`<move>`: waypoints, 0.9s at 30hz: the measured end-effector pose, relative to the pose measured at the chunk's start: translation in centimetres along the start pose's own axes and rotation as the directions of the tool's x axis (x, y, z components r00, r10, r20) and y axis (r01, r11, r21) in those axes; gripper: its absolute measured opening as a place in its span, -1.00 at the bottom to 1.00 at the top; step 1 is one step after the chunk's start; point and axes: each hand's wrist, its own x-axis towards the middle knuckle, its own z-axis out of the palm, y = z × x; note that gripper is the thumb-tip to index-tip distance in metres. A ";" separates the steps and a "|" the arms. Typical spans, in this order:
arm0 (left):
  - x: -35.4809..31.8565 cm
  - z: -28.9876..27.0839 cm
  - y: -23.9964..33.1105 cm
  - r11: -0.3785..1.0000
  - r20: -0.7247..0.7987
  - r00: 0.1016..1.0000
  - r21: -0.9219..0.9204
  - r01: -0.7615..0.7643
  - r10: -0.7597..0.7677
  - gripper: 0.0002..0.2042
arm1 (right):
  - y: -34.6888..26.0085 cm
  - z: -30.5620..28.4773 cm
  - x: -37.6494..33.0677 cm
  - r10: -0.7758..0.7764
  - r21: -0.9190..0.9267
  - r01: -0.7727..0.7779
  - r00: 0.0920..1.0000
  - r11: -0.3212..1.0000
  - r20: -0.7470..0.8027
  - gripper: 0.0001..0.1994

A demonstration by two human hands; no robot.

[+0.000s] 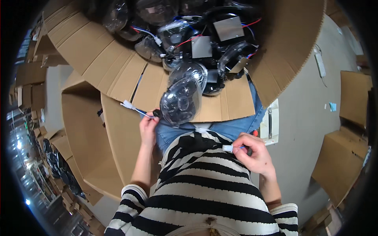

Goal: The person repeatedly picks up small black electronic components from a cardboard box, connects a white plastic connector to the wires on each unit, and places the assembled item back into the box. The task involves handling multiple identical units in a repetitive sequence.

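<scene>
My left hand (148, 129) is closed in a pinch on a thin cable, left of my lap. From it a white plug (128, 105) sticks out to the far left, and a small black piece (157, 113) shows at the fingertips. My right hand (254, 152) is closed on a white connector (227, 148) in front of my striped shirt. A dark bit and a blue wire show by its fingers. Between and beyond the hands, a rounded black lamp unit with a clear cover (179, 103) rests on the carton flap (224, 108).
A large open carton (287, 55) ahead holds several similar lamp units with silver patches (201, 47) and red and blue wires. Another open carton (84, 137) stands at my left. Cartons (340, 165) and a white power strip (320, 65) are on the floor at right.
</scene>
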 end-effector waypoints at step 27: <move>1.1 2.0 9.1 0.986 0.141 0.987 0.158 0.055 -0.078 -0.64 | -1.7 5.5 6.3 0.083 -0.071 -0.067 0.960 0.995 0.267 -0.95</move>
